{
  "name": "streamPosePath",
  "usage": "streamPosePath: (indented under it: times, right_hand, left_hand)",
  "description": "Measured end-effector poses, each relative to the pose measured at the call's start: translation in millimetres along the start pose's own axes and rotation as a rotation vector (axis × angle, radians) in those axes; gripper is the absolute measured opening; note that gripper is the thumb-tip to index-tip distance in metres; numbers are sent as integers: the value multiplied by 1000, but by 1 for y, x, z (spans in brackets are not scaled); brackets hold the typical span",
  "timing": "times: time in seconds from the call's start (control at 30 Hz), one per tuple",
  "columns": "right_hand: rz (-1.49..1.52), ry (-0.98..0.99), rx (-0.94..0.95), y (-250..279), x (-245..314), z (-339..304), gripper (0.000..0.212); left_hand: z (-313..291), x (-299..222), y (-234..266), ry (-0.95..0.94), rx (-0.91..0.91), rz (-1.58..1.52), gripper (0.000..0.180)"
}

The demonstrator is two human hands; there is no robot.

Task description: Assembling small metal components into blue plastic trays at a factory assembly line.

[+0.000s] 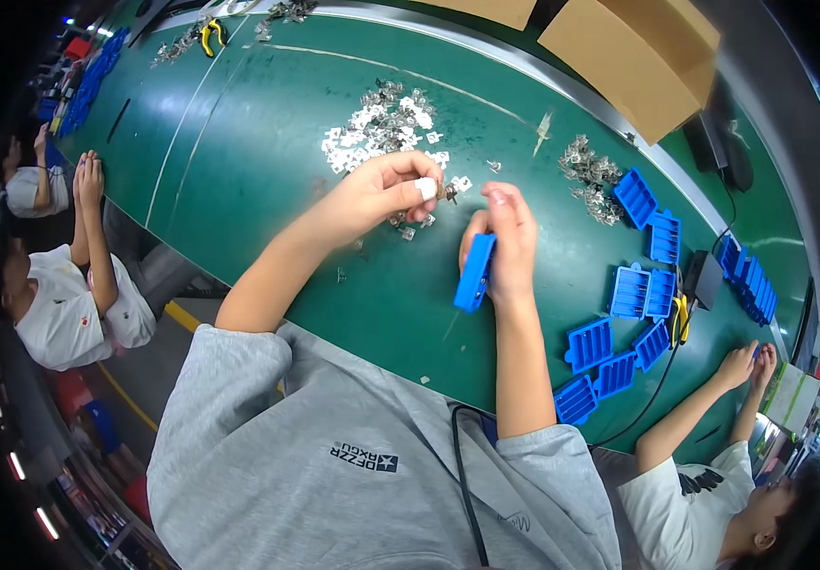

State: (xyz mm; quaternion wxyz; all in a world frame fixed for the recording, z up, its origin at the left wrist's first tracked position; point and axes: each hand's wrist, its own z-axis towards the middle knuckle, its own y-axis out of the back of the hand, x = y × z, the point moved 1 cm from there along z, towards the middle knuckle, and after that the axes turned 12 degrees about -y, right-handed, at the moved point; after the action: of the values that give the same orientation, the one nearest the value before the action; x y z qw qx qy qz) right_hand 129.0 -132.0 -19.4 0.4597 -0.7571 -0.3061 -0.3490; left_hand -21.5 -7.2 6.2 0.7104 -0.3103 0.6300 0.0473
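My left hand (383,195) is closed in a pinch, with a white wrapping on one fingertip. Between its fingers is a small metal piece (449,193), partly hidden by them. To the right, my right hand (511,237) is wrapped round a narrow blue plastic battery-holder-like case (473,275), tilted on edge over the green table. Its thumb and fingers point toward the metal piece but stay apart from it. Just beyond my left hand lies a heap of small silvery and white metal pieces (372,133), with a few loose ones by my wrist.
Several blue compartmented cases (589,344) lie at the right, below a second heap of metal pieces (592,179). Yellow-handled pliers (679,321) lie beside them; another pair (211,38) is far left. A cardboard box (633,62) stands behind. Other people sit at both sides.
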Motion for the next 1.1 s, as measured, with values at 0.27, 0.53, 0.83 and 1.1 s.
streamPosePath:
  times: [0.27, 0.53, 0.83, 1.1]
  right_hand:
    - [-245, 63, 63, -6, -10, 0, 18]
    - [-267, 94, -18, -8, -13, -4, 13]
    - [-325, 112, -107, -2, -5, 4, 12]
    - [-318, 53, -108, -6, -8, 4, 11]
  left_hand:
    - [2, 2, -6, -34, 2, 83, 19]
    - [-1, 6, -8, 2, 25, 78, 19]
    - [0, 10, -12, -304, 3, 562, 35]
    - [3, 2, -13, -657, 154, 1118, 32]
